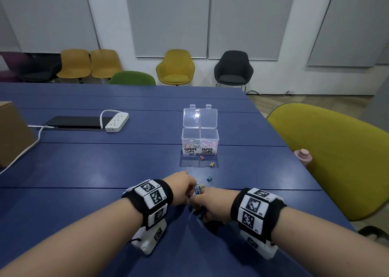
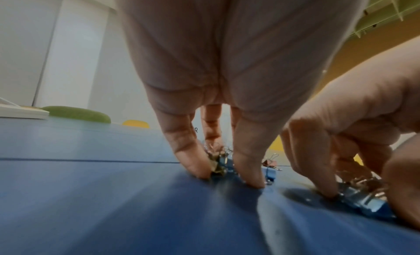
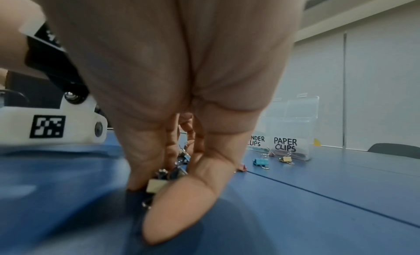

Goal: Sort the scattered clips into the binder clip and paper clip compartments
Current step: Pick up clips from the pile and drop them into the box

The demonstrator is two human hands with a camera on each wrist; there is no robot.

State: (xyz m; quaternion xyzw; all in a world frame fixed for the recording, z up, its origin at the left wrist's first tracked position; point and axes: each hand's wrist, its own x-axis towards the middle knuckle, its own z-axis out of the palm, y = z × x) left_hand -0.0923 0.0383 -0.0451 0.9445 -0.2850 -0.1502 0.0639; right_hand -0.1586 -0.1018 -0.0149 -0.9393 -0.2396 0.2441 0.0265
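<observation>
My two hands meet on the blue table (image 1: 105,167), near its front edge. My left hand (image 2: 227,176) has its fingertips on the table and pinches a small bunch of binder clips (image 2: 219,164) between them. My right hand (image 3: 154,196) grips several binder clips, a cream one (image 3: 155,186) lowest. In the head view the clips (image 1: 197,189) show between both hands. Loose binder clips lie farther out: blue (image 1: 209,179), yellow (image 1: 212,164), pink (image 1: 201,158). The clear box (image 1: 200,133) stands open behind them, with labelled binder clip and paper clip compartments that both hold clips.
A white power strip (image 1: 116,121) and its cable lie at the back left beside a dark panel (image 1: 73,123). A cardboard box (image 1: 12,133) stands at the left edge. An olive chair (image 1: 336,160) and a pink bottle (image 1: 303,155) sit by the table's right edge.
</observation>
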